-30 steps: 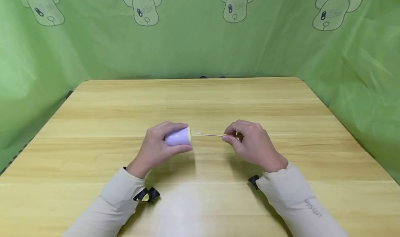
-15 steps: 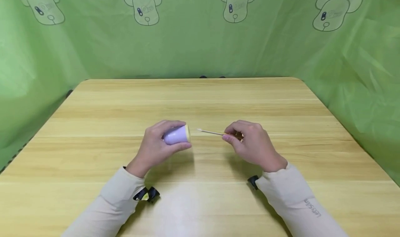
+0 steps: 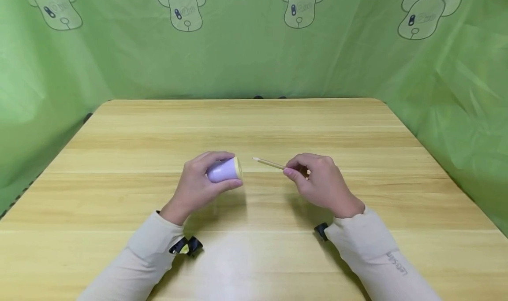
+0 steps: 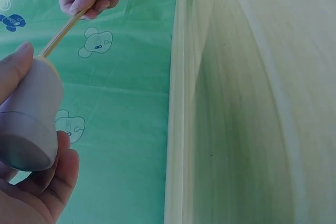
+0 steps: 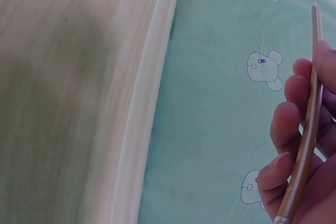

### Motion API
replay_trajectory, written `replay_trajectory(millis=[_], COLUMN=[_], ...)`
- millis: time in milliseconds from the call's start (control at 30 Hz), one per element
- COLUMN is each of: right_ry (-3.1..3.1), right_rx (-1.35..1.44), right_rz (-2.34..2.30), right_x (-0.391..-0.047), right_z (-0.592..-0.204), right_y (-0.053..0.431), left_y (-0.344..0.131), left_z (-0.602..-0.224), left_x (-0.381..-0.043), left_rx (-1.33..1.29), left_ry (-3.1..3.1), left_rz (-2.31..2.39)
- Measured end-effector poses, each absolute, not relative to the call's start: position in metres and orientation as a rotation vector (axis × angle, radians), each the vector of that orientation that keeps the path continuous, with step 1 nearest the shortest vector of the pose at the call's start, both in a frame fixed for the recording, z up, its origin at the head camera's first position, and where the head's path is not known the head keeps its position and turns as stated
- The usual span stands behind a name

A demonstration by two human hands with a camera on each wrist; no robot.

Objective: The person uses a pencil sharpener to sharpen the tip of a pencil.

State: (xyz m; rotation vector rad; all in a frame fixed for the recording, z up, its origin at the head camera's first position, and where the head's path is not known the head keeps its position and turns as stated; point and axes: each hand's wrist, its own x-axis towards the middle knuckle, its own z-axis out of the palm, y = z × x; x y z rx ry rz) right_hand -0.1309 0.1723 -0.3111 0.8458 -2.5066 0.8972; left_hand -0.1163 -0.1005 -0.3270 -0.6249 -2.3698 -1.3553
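Note:
My left hand (image 3: 193,184) grips a small lilac pencil sharpener (image 3: 222,170), round at its back, with a yellow front end turned to the right. Thumb and fingers curl along its two sides, above the table. Facing it, my right hand (image 3: 319,182) pinches a slim wooden pencil (image 3: 270,163) between thumb and fingertips. Its pale sharpened tip points left and slightly up, a short gap from the yellow end. In the right wrist view the pencil (image 5: 307,140) runs across the curled fingers, with a silvery band low on its shaft.
A wooden table (image 3: 254,124) spreads beneath both hands. Green sheeting (image 3: 242,63) with printed bear heads hangs behind it and at the sides. Black wrist devices (image 3: 186,247) sit at the cuffs.
The pencil's tip has swung upward and away from the yellow end, widening the gap. The sharpener has shifted slightly left and its front end has turned more into view.

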Motion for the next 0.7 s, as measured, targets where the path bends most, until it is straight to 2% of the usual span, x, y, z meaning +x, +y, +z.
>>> replay_trajectory(millis=[700], right_ry=[-2.655], right_rx=[0.614], right_rz=[1.106], right_x=[-0.1316], right_z=[-0.3051], right_y=[0.1759], left_y=[-0.1046], left_z=[-0.3236], left_x=[-0.1157], left_rx=[-0.566], left_ry=[-2.429], left_rz=[-1.339])
